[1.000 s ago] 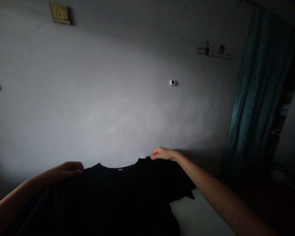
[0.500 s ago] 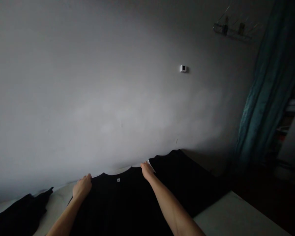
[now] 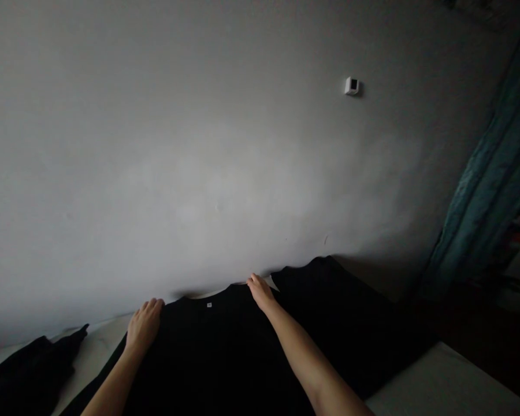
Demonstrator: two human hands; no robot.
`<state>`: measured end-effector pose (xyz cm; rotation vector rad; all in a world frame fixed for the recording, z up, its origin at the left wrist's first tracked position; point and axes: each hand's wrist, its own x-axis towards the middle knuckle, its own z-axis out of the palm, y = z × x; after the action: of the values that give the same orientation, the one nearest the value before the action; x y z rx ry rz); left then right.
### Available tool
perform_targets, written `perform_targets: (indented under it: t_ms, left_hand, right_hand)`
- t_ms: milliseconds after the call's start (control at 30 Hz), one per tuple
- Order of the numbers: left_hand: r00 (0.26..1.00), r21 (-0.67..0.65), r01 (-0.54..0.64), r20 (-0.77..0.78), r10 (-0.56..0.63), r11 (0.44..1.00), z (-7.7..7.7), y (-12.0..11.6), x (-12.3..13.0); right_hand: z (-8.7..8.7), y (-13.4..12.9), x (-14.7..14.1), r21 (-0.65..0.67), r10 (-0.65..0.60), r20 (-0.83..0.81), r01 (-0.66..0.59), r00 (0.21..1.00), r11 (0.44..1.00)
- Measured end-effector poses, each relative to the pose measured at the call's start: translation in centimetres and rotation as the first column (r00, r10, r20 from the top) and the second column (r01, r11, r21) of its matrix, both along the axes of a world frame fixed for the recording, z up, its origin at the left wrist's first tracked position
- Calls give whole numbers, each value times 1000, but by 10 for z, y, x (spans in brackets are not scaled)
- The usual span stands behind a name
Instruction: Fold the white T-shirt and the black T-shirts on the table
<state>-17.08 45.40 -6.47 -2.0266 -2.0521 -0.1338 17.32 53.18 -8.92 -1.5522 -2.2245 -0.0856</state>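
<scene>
A black shirt (image 3: pixel 216 352) with a small white label inside its neckline lies spread on a pale surface, its collar toward the wall. My left hand (image 3: pixel 145 323) is closed on the shirt's left shoulder edge. On the other shoulder, my right hand (image 3: pixel 260 290) pinches the fabric close to the wall. Another black garment (image 3: pixel 338 323) lies to the right of my right hand, and a crumpled black garment (image 3: pixel 30 370) is at the far left. The fingertips of both hands are partly hidden.
Behind the garments rises a grey wall (image 3: pixel 199 144) with a small white device (image 3: pixel 352 86) on it. A teal curtain (image 3: pixel 481 196) hangs at the right. The pale surface (image 3: pixel 442 381) shows its corner at the lower right.
The view has shifted, so the wall device and curtain appear farther right. The shirt's collar and both hands sit slightly higher in view, and more of the shirt's left side shows. Both hands keep their grip.
</scene>
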Motion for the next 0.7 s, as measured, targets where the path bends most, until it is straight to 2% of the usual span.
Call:
perform_targets:
  t_ms: [233,333,433,500,600,700]
  left_hand:
    - [1000,-54,6,8,-5,999,-4,3,-9]
    - [989,5,128,-69,-128,992,-3,4,-10]
    - [951,-70,285,-102,-291,956,-2,6,-4]
    - [957,-105,278,-55,-285,955,-3,8,5]
    - [979,-44,203,7,-203,978,-9,12,24]
    - [975,31,218,29,-218,976,-23,12,39]
  right_hand:
    - [6,2,-3,-64,-29,107,36,994,997]
    - [13,0,-9,-77,-34,117,43,993,996]
    - [18,-6,-27,-98,-86,103,96,991,991]
    - [18,-15,-43,-129,-151,86,161,985,978]
    - [9,-35,-65,-174,-233,67,241,970,955]
    - [-4,-54,-71,-241,-205,54,211,977,947]
